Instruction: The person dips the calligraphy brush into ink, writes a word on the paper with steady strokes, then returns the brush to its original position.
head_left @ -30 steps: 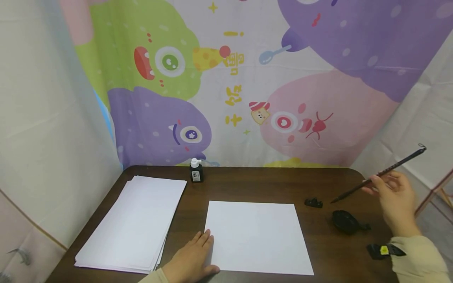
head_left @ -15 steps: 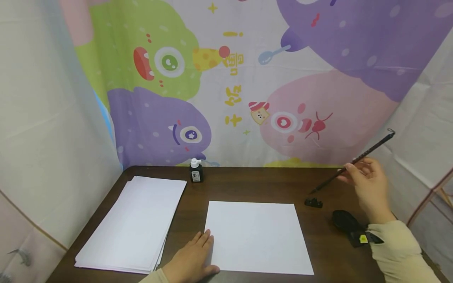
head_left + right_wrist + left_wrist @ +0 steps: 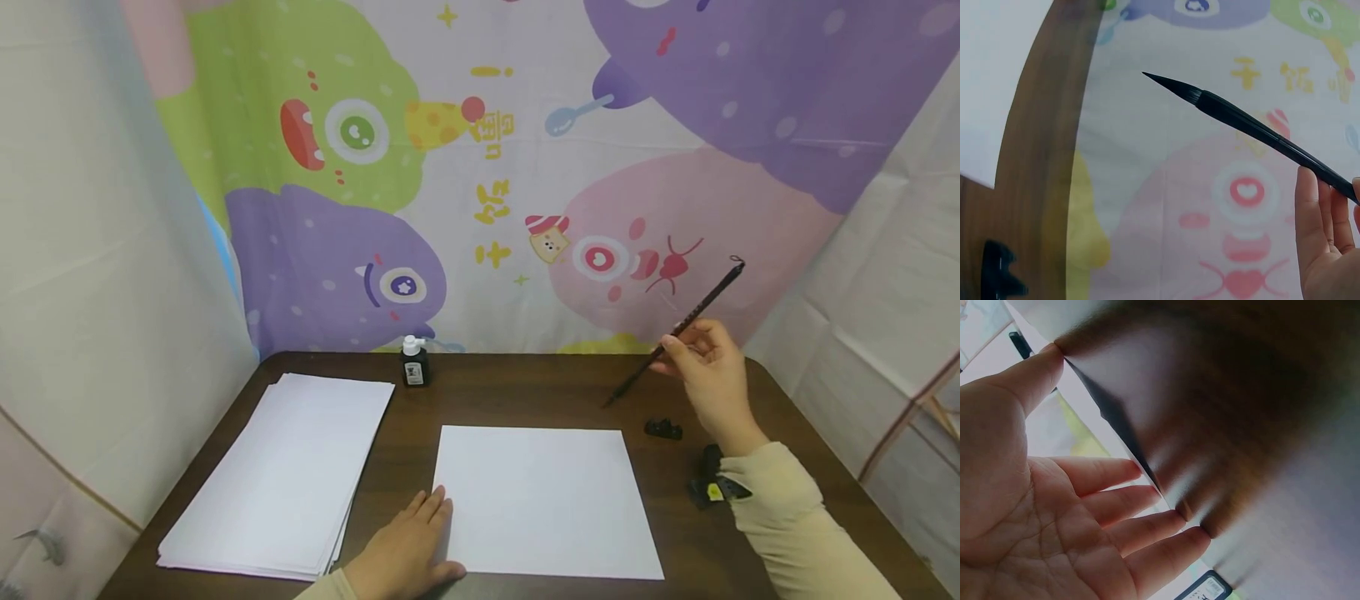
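Observation:
My right hand point(image 3: 712, 383) pinches a black calligraphy brush point(image 3: 708, 302) by its handle, held slanted with the pointed tip low and left, beyond the far right corner of a white paper sheet point(image 3: 551, 504). In the right wrist view the dark bristles of the brush point(image 3: 1169, 87) come to a fine point, and fingertips of the right hand point(image 3: 1332, 250) press along the handle. My left hand point(image 3: 405, 542) lies with straight fingers across the sheet's left edge. The left wrist view shows the left hand's point(image 3: 1054, 512) palm, with thumb and fingertips touching the paper.
A small black brush rest point(image 3: 663, 430) stands right of the sheet. Behind the right wrist a black ink dish point(image 3: 711, 456) is mostly hidden. An ink bottle point(image 3: 415, 368) with a white cap stands at the table's back edge, and a paper stack point(image 3: 285, 475) lies at left.
My right hand has carried the brush leftward, past the brush rest toward the sheet, and the brush stands steeper. The right forearm now covers most of the ink dish. The left hand has stayed put.

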Motion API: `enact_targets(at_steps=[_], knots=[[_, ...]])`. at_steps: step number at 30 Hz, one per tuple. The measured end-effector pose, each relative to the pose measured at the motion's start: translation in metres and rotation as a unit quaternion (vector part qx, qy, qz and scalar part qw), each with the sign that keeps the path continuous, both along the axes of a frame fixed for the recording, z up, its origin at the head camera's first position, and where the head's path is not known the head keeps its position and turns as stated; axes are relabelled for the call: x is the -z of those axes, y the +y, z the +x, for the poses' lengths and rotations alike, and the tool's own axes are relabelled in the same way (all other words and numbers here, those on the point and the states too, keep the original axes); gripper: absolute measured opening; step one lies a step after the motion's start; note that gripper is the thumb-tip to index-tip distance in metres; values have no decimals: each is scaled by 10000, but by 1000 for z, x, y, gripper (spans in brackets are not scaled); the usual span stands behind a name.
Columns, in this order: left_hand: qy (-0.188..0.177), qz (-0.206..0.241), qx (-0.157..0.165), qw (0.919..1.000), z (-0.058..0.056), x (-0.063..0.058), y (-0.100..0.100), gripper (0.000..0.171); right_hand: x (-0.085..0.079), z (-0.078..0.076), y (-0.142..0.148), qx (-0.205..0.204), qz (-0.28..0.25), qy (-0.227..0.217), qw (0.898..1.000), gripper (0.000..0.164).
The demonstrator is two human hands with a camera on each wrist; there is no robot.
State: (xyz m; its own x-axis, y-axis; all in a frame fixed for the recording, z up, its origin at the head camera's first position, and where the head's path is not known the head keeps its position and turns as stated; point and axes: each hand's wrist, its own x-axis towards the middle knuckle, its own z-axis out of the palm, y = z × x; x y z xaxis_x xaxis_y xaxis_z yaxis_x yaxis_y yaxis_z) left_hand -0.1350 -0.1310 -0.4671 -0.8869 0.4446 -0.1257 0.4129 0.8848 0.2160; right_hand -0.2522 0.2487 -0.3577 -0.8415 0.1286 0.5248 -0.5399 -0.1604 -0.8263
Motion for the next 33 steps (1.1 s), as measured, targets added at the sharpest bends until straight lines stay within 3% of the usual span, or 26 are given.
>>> enact_targets(at_steps=[11,15,19,23,33], knots=[[48,49,20,10000,0,0,0,87,4,-6,-42,-183,349,-167,9991,18],[163,88,59,9998,1,2,-1,85,8,-7,-59,-148,739,-173,9970,15],[211,128,74,9997,0,3,-1,85,14,-9,-75,-185,1114,-98,9936,26],[106,152,41,9998,0,3,-1,86,20,-11,-92,-240,1356,18,9905,25],[39,192,21,9998,1,1,-1,86,31,-13,-127,-421,1377,-51,9896,21]])
